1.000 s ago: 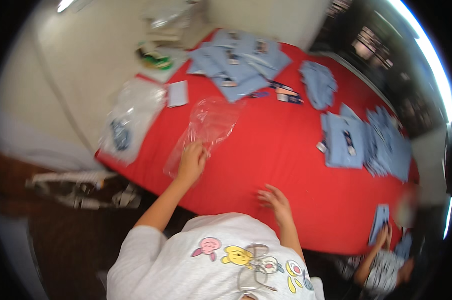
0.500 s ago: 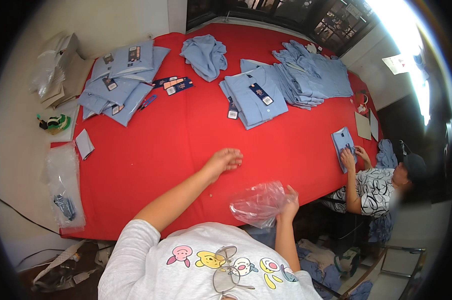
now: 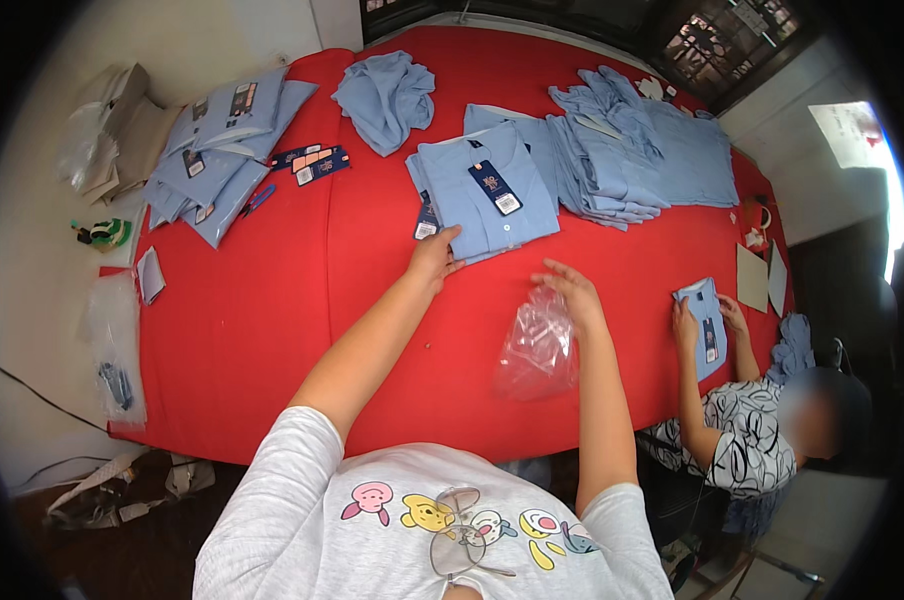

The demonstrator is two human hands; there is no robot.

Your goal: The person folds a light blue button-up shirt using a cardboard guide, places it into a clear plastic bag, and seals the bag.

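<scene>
Left hand point(image 3: 433, 260) pinches the folded shirt point(image 3: 527, 185) by its near corner; support it flat so folds hold; right hand point(image 3: 578, 292) clutches the clear bag point(image 3: 534, 358)

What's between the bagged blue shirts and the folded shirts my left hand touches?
In the head view: loose navy and orange tags, a small blue tool, then red tablecloth up to the folded shirts.

Grilled window point(image 3: 712, 48) beside pale wall point(image 3: 777, 100)
</scene>
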